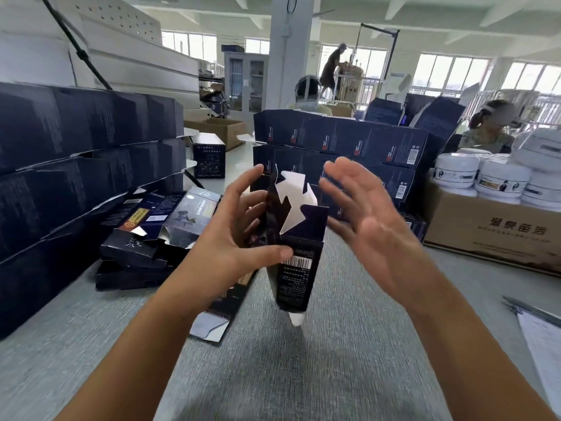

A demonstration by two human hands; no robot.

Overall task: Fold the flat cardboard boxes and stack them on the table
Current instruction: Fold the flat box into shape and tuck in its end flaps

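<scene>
Half-folded dark box (pixel 299 268) in left hand (pixel 233 232), right hand (pixel 373 226) flat beside it

Bright daylight pours from blown-out tall glass windows (pixel 452 71) at upper right. The right hand (pixel 373 226) is motion-blurred, the frame edges bend, and a soft shadow lies on the grey woven tabletop (pixel 334 375).

The half-folded box (pixel 296 238) was thin card, dark-printed with a soft sheen outside, plain matt white inside. The stacked boxes (pixel 76 141) had the same dark satin finish. The tabletop (pixel 334 375) looked grey and rough, like woven cloth. The brown carton (pixel 491 235) was plain matt cardboard; the white jars (pixel 502 182) looked smooth, glossy plastic.
</scene>
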